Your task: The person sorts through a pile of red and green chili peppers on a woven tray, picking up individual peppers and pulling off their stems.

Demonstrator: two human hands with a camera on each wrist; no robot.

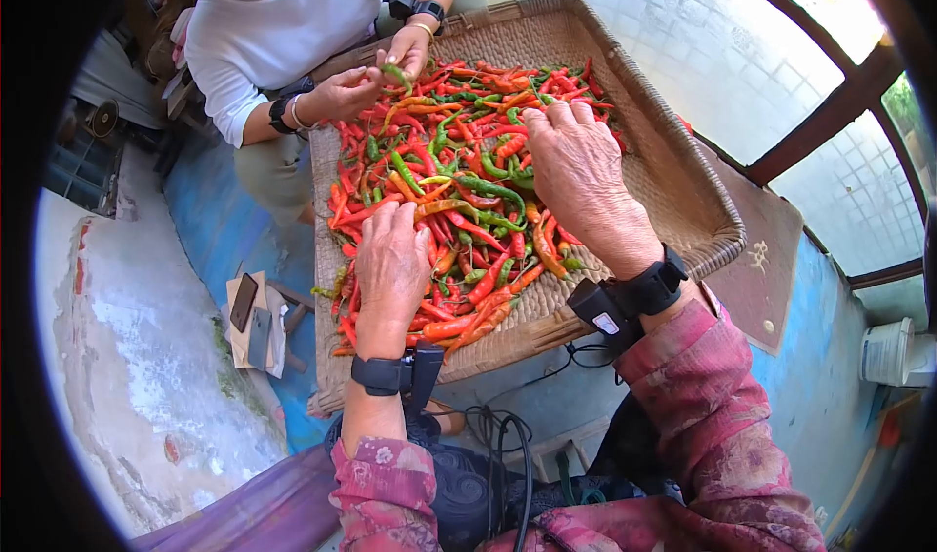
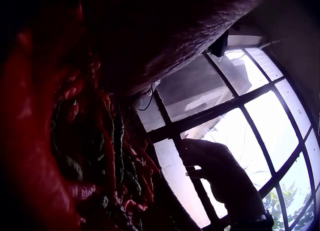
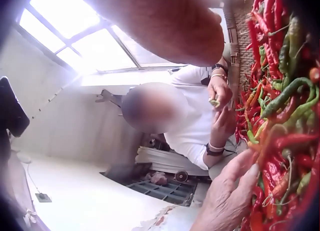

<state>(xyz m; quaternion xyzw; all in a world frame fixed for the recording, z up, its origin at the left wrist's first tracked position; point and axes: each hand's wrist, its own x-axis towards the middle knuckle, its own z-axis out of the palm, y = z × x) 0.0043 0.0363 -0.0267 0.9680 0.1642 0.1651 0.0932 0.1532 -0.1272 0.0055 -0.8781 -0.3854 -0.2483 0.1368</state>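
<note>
Red, orange and green peppers [image 1: 478,210] lie heaped on a woven tray [image 1: 673,176]. The left hand [image 1: 392,264] rests its fingertips on the near left part of the heap; in the right wrist view the same left hand [image 3: 227,196] has its fingers loosely extended against the peppers [image 3: 280,156]. Over the right side of the heap is the right hand [image 1: 581,176], its palm turned down. In the left wrist view the right hand [image 2: 215,166] appears dark and raised, fingers bent loosely, a gap beside the thumb and nothing visible between them.
Across the tray a person in a white top [image 1: 283,25] holds a green pepper [image 1: 396,76] in both hands. Two phones [image 1: 244,303] lie on a stool at the left. Black cables [image 1: 503,425] hang below the tray, and a white bucket [image 1: 886,352] stands far right.
</note>
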